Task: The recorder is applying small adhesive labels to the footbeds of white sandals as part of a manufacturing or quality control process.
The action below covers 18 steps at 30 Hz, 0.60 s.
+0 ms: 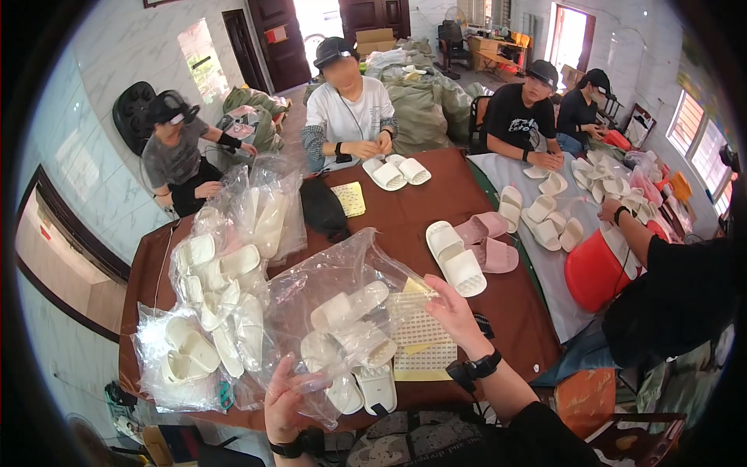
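Observation:
A large clear plastic bag (334,272) with white slippers (350,307) inside or beneath it spreads between my hands. Closed on its near edge, my left hand (286,398) is at the bottom of the view. My right hand (453,313) pinches the bag's right end above a sheet of printed labels (426,346). White slippers (377,386), one with a black patch at its end, lie partly under the bag by the near edge. Left of the bag, several white slippers (226,272) are heaped among more clear plastic.
The brown-covered table (389,214) bears a white slipper pair (455,261), pink slippers (489,243), a black pouch (324,208) and a yellow label sheet (348,199). Co-workers sit around it; one handles slippers (397,172) opposite. A red basin (595,268) stands at right.

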Available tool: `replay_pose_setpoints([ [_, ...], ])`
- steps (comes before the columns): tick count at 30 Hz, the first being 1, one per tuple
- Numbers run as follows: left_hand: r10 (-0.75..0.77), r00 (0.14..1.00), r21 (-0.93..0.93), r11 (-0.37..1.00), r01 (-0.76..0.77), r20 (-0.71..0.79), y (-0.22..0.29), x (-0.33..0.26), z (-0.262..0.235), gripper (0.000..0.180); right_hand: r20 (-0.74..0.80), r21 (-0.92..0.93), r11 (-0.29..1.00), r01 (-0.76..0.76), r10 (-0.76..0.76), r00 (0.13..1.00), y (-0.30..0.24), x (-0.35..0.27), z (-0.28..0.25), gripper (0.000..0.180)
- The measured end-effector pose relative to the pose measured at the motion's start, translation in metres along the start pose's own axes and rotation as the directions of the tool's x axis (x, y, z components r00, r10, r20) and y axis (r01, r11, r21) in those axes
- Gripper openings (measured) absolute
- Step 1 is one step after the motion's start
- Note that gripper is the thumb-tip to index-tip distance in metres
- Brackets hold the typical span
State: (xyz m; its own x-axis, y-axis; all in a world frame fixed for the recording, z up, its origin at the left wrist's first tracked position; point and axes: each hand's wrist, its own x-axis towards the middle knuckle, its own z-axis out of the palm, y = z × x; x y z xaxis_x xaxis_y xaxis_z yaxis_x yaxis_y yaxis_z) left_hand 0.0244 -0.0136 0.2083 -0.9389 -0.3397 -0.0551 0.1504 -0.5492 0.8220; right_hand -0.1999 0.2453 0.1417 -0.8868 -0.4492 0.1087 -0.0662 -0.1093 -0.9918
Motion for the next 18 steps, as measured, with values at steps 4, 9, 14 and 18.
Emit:
replay_pose_setpoints([
  [4,-0.033,0.999,0.014,0.999,0.032,0.033,0.003,-0.002,-0.006,0.062,0.126,-0.064,0.963,0.262,-0.252,0.959,-0.016,-0.009,0.006,0.033],
  [9,-0.054,0.998,0.058,0.997,0.053,0.026,0.005,0.0,-0.002,0.061,0.067,-0.099,0.947,0.304,-0.299,0.952,-0.012,-0.011,0.007,0.013],
  [14,-0.063,0.998,0.074,0.995,0.065,-0.019,0.002,-0.001,-0.01,0.059,-0.049,0.065,0.985,0.157,-0.154,0.987,-0.022,-0.016,0.012,0.008],
  [18,-0.092,0.996,0.188,0.978,0.09,0.002,0.002,0.0,-0.025,0.061,-0.103,0.068,0.997,0.039,-0.032,0.994,-0.022,-0.02,0.011,0.008],
])
